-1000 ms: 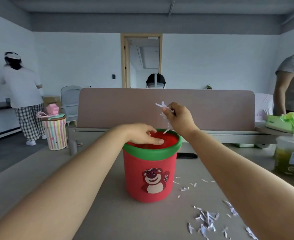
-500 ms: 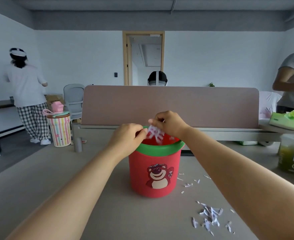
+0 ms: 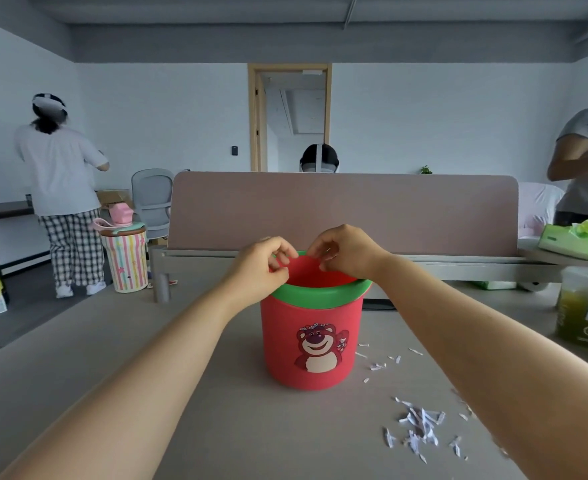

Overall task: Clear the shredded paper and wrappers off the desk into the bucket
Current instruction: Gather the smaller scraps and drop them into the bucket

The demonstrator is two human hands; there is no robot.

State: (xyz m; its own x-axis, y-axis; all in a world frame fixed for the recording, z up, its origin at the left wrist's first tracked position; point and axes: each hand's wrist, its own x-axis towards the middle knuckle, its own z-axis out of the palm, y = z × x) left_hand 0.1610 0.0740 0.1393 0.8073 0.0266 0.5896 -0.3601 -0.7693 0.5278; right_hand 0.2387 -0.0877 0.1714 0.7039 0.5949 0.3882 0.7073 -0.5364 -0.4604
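A red bucket (image 3: 285,344) with a green rim and a bear picture stands upright on the grey desk (image 3: 233,417). Both my hands hover over its mouth. My left hand (image 3: 261,268) is at the left rim, its fingers curled against the thumb. My right hand (image 3: 349,251) is above the far rim with fingers curled downward. No paper shows in either hand. A pile of white shredded paper (image 3: 420,426) lies on the desk right of the bucket, under my right forearm. A few smaller shreds (image 3: 377,366) lie close to the bucket's right side.
A plastic cup of green drink (image 3: 585,306) with a straw stands at the desk's right edge. Behind it lies a green packet (image 3: 576,237). A pink partition (image 3: 389,209) closes the desk's far side. Three people are around the room.
My right hand came down from above the bucket to its mouth, and the shreds it pinched are gone from view. My left hand lifted off the rim and curled.
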